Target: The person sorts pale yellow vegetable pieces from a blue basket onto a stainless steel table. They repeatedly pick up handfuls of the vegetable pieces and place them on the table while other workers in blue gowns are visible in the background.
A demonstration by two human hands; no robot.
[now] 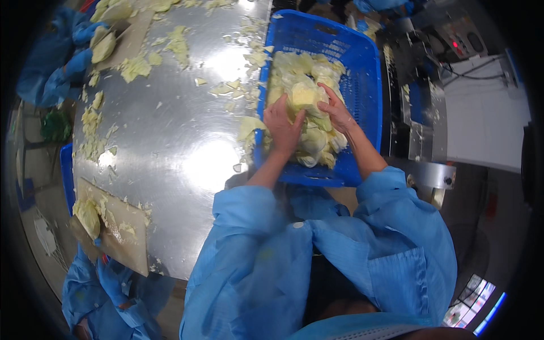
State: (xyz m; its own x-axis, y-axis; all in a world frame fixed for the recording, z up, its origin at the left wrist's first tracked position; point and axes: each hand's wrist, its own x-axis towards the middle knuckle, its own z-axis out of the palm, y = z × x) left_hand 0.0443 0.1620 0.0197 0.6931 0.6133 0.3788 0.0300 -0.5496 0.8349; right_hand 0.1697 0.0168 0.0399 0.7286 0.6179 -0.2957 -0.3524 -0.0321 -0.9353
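Note:
Both of my bare hands are over a blue plastic crate (361,123) heaped with cut pale-green cabbage (313,140). Between them is a cut cabbage piece (304,94) with a pale yellow face turned up. My right hand (338,112) grips its right side, thumb on the near face and fingers along the edge. My left hand (284,125) cups the lower left side, fingers and thumb on either side of the edge. The undersides of the piece and the left palm are hidden.
A steel table (170,106) with cabbage scraps adjoins the crate's left side. Co-workers in blue gloves handle cabbage at a far cutting board (127,42) and a near cutting board (127,242), with blades visible. Metal machinery (420,106) stands along the right.

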